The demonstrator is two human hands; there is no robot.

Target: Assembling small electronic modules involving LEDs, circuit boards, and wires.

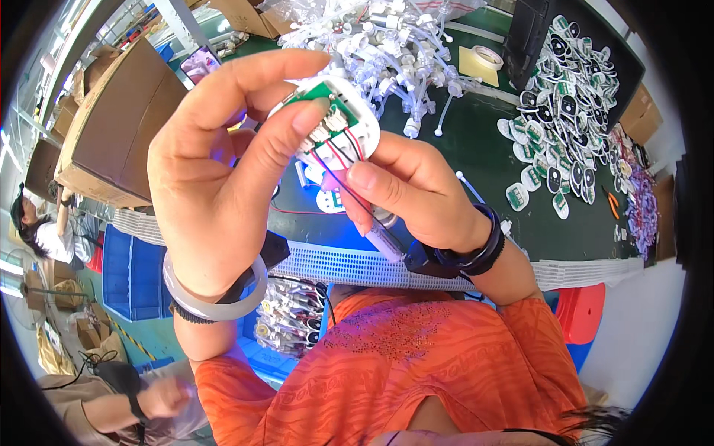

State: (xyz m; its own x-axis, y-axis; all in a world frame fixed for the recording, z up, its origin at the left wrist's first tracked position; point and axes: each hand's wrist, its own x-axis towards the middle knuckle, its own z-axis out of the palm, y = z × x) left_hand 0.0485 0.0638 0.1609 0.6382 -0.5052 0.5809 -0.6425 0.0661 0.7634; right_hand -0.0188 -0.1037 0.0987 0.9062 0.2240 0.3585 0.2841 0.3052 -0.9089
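Note:
My left hand (pixel 212 160) grips a rounded white plastic housing (pixel 368 140) with a green circuit board (pixel 320 91) in it, its thumb pressed on the board by small white connectors (pixel 337 119). Red and dark wires run down from these connectors. At the housing's lower right edge, my right hand (pixel 420 189) is closed, thumb and fingers pinching the housing edge and wires. Below the right fingers hangs a pale, purple-lit cylinder (pixel 384 244), partly hidden. Another white piece with a green board (pixel 329 201) lies on the table behind my hands.
A heap of clear plastic fittings and tubes (pixel 379 52) covers the table's far middle. Many white housings with green boards (pixel 565 111) spread at right, near orange-handled pliers (pixel 612 204). Tape roll (pixel 487 57), cardboard box (pixel 123 126), blue crate (pixel 134 275) and other people (pixel 126 409) surround.

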